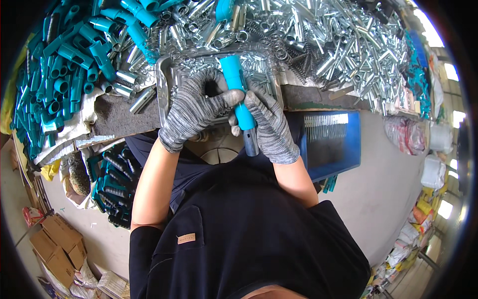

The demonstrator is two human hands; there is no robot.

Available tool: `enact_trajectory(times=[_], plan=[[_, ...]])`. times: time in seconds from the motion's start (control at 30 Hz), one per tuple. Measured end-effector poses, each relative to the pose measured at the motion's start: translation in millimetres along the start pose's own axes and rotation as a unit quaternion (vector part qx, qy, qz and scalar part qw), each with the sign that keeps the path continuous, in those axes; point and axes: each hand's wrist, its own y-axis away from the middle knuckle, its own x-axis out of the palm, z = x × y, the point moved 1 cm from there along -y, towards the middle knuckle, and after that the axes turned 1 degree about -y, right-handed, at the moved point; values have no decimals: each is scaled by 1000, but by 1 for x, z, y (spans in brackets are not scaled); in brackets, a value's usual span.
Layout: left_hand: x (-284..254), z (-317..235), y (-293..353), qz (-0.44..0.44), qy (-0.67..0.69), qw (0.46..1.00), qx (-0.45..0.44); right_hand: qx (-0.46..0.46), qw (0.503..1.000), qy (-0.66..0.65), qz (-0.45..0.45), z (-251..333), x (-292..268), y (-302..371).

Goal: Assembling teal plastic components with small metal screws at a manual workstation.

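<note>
Both my hands wear grey knitted gloves and hold one turquoise plastic tube (245,118) with a shiny metal sleeve (250,143) at its lower end. My left hand (201,103) is closed on the tube, thumb laid across its middle. From the other side, my right hand (269,117) grips it lower down, fingers bent around it. The tube stands tilted in front of my chest, its top end over a metal tray (163,94) of small metal parts. The fingers behind the tube are partly hidden.
Turquoise plastic tubes (62,84) are heaped at the left of the bench. Metal tubes (343,55) and dark springs (306,62) pile up at the back and right. A blue bin (352,144) with metal rods stands right of my lap. Cardboard boxes (59,244) lie at lower left.
</note>
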Motion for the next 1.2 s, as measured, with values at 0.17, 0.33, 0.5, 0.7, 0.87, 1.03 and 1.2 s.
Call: enact_trajectory(times=[0.17,0.33,0.5,0.7,0.87,1.03,1.2], plan=[[4,7,-4,62,165,984,-29,-17,998,-51,-10,-4,8,4],[-6,-6,-4,58,-39,996,-54,-12,984,175,-43,9,0,-1],[3,11,-7,16,-483,876,8,9,998,43,-45,14,-13,0],[-3,8,-5,-67,-426,900,63,87,994,-60,-29,18,-11,0],[4,-1,-1,6,85,996,-19,130,973,-184,43,15,-10,-3],[12,-16,8,41,220,972,-71,153,957,-229,88,11,-6,-3],[16,-41,8,136,323,936,-30,142,952,-244,120,11,-11,0]])
